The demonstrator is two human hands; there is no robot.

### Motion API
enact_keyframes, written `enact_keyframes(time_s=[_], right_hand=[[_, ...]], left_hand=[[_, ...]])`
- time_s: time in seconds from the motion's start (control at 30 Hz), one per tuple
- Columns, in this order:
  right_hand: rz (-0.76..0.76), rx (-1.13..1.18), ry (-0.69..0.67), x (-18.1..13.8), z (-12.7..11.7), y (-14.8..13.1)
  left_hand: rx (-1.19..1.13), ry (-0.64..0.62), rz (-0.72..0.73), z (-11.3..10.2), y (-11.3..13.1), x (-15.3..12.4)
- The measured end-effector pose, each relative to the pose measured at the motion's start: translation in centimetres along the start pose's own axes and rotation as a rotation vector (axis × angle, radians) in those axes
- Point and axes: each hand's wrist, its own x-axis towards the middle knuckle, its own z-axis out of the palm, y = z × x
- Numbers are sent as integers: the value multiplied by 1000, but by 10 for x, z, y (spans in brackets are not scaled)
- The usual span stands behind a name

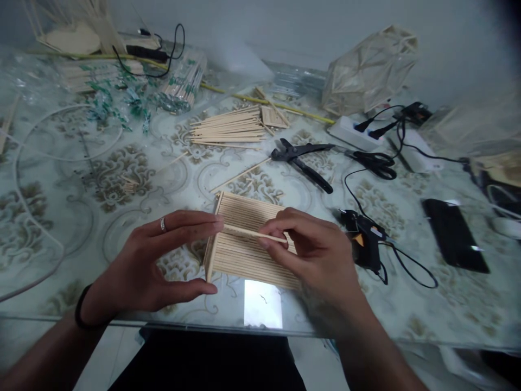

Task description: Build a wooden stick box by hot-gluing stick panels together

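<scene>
My right hand (pixel 319 252) pinches a thin wooden stick (pixel 242 232) between thumb and fingers, above a panel of wooden sticks (pixel 246 263) laid side by side. The panel lies near the table's front edge, with a raised strip at its left end. My left hand (pixel 142 260), wearing a ring and a dark wristband, spans that end: the thumb is at the near corner, and the fingertips reach the held stick's left tip. Part of the panel's right side is hidden behind my right hand.
Loose sticks (pixel 228 127) lie behind the panel, near black cutting pliers (pixel 303 160). To the right are a glue gun (pixel 364 239) with its cord, a phone (pixel 453 233) and a power strip (pixel 356 133). Wrapped stick bundles (pixel 183 81) and a stick-built frame (pixel 372 68) stand farther back.
</scene>
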Motion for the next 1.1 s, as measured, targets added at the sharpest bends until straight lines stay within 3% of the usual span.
enact_keyframes(time_s=[1.1], right_hand=[[-268, -156, 212, -9, 17, -5]], left_hand=[[-11, -28, 22, -6, -3, 5]])
